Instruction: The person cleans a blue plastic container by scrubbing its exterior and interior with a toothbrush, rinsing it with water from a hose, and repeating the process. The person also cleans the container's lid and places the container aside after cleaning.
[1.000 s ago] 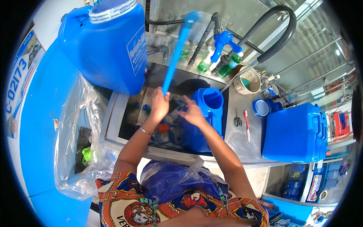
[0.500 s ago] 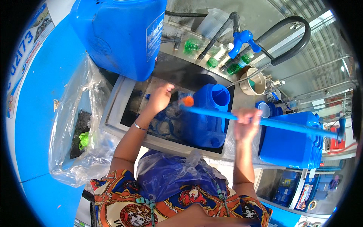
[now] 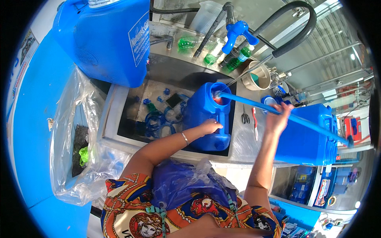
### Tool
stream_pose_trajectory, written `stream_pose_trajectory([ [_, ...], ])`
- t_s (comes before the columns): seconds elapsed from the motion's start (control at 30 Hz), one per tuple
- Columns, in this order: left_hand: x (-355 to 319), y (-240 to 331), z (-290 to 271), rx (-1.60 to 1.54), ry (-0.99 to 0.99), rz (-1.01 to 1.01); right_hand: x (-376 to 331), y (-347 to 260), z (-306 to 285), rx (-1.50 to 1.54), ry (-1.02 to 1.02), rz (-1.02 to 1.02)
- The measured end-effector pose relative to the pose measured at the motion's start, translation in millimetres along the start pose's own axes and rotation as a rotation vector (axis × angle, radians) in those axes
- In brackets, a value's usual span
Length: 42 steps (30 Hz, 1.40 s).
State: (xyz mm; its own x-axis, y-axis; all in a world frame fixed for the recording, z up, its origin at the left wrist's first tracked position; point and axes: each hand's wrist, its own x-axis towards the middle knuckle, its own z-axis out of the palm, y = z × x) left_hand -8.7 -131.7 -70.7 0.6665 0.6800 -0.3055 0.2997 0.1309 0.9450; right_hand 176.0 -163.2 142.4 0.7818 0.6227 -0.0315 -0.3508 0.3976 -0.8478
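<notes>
A blue water jug (image 3: 197, 108) stands in the sink, its round mouth uncovered. My left hand (image 3: 210, 126) is closed at the jug's handle. In my right hand (image 3: 279, 118), the fingers wrap round a long blue-handled brush (image 3: 254, 104), whose shaft slants down to the left. Its orange tip sits in the jug's mouth; how deep it reaches is hidden. Beside the jug, several blue caps and rings (image 3: 154, 121) lie in the basin with a dark scrub pad (image 3: 173, 100).
A large blue jug (image 3: 103, 43) stands at the sink's left, above a clear plastic bag (image 3: 65, 158). More blue jugs (image 3: 303, 139) stand right. Scissors (image 3: 245, 116) and a red toothbrush (image 3: 254, 123) lie on the steel counter. Behind are green bottles (image 3: 240, 58), a blue-handled tap (image 3: 238, 35) and a beige bucket (image 3: 256, 79).
My left hand has come down from above the basin onto the jug's handle. The brush's orange tip has moved right into the jug's mouth. My view has shifted slightly.
</notes>
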Motion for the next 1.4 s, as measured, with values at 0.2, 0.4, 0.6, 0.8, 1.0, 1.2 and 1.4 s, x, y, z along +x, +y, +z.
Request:
stream_pose_trajectory([
  [0.2, 19.6, 19.3, 19.0, -0.672, 0.112, -0.192, 47.1, 86.7, 15.5, -0.244, -0.478, -0.181],
  [0.4, 2.1, 31.0, 14.2, -0.282, 0.298, -0.117, 68.8, 163.4, 64.6, -0.284, -0.639, 0.012],
  [0.6, -10.6, 31.8, -9.1, -0.245, 0.294, -0.106, 72.8, 214.5, 91.5, -0.436, -0.582, 0.078],
  [0.8, -7.0, 35.5, -39.2, -0.158, 0.242, -0.102, 60.7, 208.3, 93.4, -0.260, -0.505, -0.166],
  [1.0, -9.3, 37.4, -33.7, -0.161, 0.232, -0.098, 57.9, 213.3, 83.5, -0.271, -0.460, 0.020],
  [1.2, -8.9, 38.5, -26.6, -0.128, 0.258, -0.086, 68.0, 206.7, 75.2, -0.277, -0.389, -0.104],
  [1.4, -11.2, 40.1, -31.3, -0.095, 0.236, -0.129, 65.8, 203.6, 71.4, -0.392, -0.454, -0.184],
])
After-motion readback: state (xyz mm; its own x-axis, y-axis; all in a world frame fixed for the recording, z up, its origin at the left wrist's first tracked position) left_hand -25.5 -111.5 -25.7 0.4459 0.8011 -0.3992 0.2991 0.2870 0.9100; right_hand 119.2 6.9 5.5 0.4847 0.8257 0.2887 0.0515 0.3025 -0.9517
